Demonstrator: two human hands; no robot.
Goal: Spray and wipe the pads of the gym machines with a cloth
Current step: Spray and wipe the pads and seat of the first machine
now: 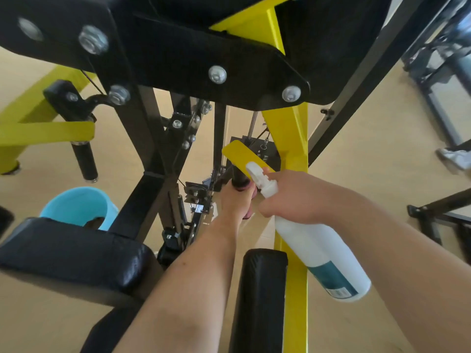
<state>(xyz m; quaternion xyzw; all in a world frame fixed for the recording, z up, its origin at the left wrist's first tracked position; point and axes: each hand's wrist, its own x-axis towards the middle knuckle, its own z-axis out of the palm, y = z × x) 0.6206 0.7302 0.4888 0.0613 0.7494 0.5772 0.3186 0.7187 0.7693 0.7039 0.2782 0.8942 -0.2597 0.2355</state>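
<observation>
The left hand (234, 202) reaches forward under the machine and curls around the lower end of a black handle (238, 175), with bits of pinkish cloth (245, 187) showing between the fingers and the grip; how much of the cloth is wrapped around it cannot be told. Just to its right, the right hand (288, 197) grips the neck of a white spray bottle (323, 253) with a teal label, its nozzle pointing at the handle and nearly touching the left hand. The bottle's body slants down across the yellow post (293, 138) of the frame. A black roller pad (262, 289) stands beside the post's lower part, between the two forearms. A black seat pad (71, 250) lies at the lower left, with a blue bucket (76, 205) on the floor beyond its far edge.
</observation>
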